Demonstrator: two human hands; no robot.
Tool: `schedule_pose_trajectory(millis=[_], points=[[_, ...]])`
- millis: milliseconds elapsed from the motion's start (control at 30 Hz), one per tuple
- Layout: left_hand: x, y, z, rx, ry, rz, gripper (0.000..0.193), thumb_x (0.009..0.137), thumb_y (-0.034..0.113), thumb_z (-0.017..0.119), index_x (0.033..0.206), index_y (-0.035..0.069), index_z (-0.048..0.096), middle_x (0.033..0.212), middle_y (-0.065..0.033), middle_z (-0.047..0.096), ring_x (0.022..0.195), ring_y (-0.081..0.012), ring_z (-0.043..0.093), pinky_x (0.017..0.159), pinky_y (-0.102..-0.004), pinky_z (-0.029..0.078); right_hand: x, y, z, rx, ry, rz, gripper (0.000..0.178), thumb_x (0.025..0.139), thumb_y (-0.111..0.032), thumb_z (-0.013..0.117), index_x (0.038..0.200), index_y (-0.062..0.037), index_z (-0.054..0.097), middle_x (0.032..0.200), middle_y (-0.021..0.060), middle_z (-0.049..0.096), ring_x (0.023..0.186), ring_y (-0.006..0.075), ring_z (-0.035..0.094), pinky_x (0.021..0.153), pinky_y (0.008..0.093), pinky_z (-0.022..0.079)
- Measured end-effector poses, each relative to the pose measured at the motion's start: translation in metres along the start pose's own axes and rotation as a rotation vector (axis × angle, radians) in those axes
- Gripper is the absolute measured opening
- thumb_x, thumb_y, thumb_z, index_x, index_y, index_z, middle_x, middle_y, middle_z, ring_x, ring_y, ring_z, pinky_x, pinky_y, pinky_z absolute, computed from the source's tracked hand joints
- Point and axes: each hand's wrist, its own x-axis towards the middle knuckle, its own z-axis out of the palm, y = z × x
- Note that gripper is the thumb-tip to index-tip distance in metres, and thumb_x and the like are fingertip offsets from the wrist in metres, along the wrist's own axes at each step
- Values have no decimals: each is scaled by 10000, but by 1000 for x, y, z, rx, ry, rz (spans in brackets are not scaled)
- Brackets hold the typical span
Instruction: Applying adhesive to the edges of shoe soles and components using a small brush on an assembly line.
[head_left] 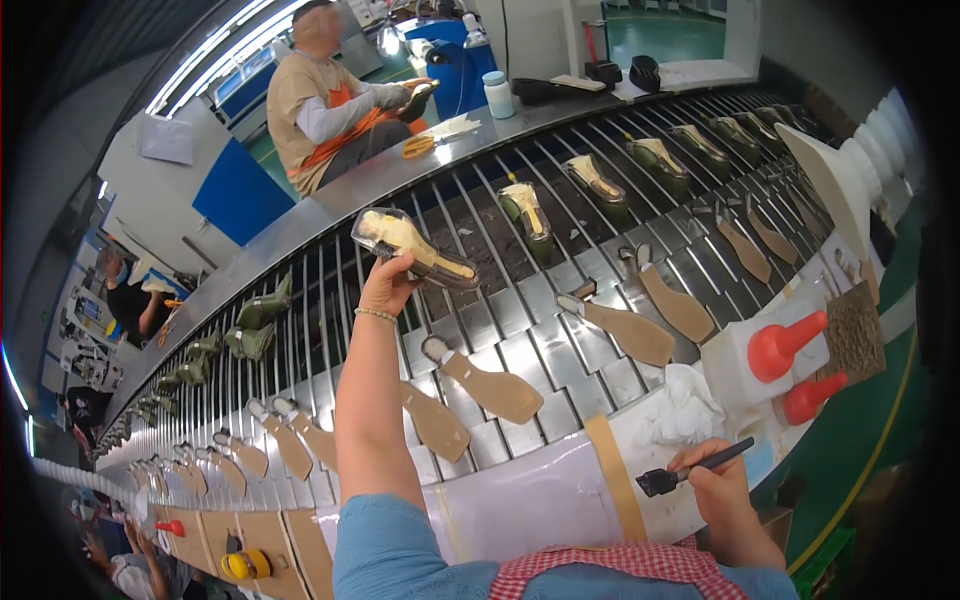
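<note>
My left hand (384, 287) is raised over the conveyor, its fingers closed around a lasted shoe (415, 245) turned bottom up. The shoe's underside is cream and yellowish inside a dark, glossy edge. Low on the right, my right hand (716, 488) grips a black brush (726, 454), its dark bristle end pointing left above the worktop. Between my hands, a tan shoe sole (490, 388) lies on the metal slats, with another sole (436, 424) beside it, partly behind my left forearm. A crumpled white cloth (684, 404) lies above the brush.
The conveyor (535, 345) carries several tan soles and, on rods farther off, upturned green boots (527, 215). White containers with red spouts (785, 347) stand at right, near a white flared duct (835, 185). A co-worker (325, 105) sits across the line, holding a shoe.
</note>
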Motion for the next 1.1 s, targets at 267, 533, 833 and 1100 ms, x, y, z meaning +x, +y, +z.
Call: schedule_pose_trajectory(millis=[267, 533, 833, 1100], points=[[46, -27, -37, 89, -14, -30, 586, 766, 128, 695, 1295, 166, 447, 1230, -14, 545, 1173, -245, 484, 967, -504, 363, 14, 11, 6, -57, 70, 15, 249, 730, -136, 731, 873, -12, 569, 872, 165, 642, 868, 253, 621, 817, 355, 466], [22, 11, -14, 142, 529, -38, 543, 864, 344, 645, 1297, 85, 444, 1299, -123, 496, 1214, -282, 464, 1019, -447, 341, 6, 15, 18, 14, -6, 0, 201, 749, -46, 692, 904, 10, 578, 925, 175, 649, 892, 242, 624, 854, 348, 468], [-122, 23, 40, 788, 452, 339, 196, 869, 233, 628, 961, 70, 571, 766, 28, 528, 652, -55, 452, 582, -199, 368, -39, 12, 22, 110, -43, -63, 163, 758, 7, 660, 900, 4, 579, 925, 164, 653, 888, 222, 622, 839, 328, 466], [-285, -105, 64, 1102, 132, -135, 286, 885, 292, 585, 919, 13, 633, 758, -72, 638, 706, -171, 600, 630, -313, 467, -85, 3, -9, 108, -49, -71, 130, 794, 33, 646, 910, -13, 608, 897, 91, 658, 856, 157, 613, 804, 277, 469]])
